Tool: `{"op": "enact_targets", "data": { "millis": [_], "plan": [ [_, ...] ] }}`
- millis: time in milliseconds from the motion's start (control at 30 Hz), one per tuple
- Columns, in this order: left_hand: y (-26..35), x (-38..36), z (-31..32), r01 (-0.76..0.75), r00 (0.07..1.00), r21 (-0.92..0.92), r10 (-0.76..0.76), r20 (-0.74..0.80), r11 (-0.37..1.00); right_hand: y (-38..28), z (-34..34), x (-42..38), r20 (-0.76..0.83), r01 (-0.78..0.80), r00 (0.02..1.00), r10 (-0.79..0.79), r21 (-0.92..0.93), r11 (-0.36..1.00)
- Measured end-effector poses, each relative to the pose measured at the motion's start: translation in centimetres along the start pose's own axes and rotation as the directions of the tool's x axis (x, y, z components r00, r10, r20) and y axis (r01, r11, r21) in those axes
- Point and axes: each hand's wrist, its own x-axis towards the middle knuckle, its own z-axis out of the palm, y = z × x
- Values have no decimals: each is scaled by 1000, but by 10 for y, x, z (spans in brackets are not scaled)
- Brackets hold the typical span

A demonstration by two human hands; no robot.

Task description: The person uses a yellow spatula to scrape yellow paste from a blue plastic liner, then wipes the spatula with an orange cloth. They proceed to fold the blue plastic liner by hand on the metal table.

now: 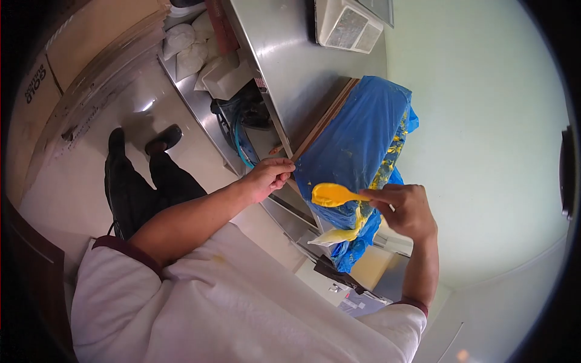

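My left hand (270,179) is closed, thumb and fingertips pinched at the near corner of a blue plastic bag (348,136). The bag lies over a box with a brown cardboard edge (330,121). In my right hand (407,210) is a yellow spoon (331,195), its handle gripped between thumb and fingers. The spoon's bowl is over the bag, with soft yellow stuff on it. Yellow paste (385,166) smears the bag's folds along the right side. A pale yellow, paste-smeared flap (339,235) hangs at the lower end, beside crumpled blue plastic.
The box rests on a steel table (284,54). A white appliance with a clear window (351,29) stands at the table's far end. Underneath are white bags (190,51) and dark items with a teal hose (242,145). Cardboard boxes (36,78) line the left; a pale wall (478,133) is right.
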Motion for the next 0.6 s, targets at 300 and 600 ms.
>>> {"op": "enact_targets", "data": {
  "millis": [300,600],
  "plan": [
    [2,-1,6,-5,999,21,6,-41,1000,-9,4,34,44,139,990,-132,-288,947],
    [1,1,5,-36,999,88,39,-32,996,32,-7,-8,-146,29,989,-35,-43,999]
  ]
}}
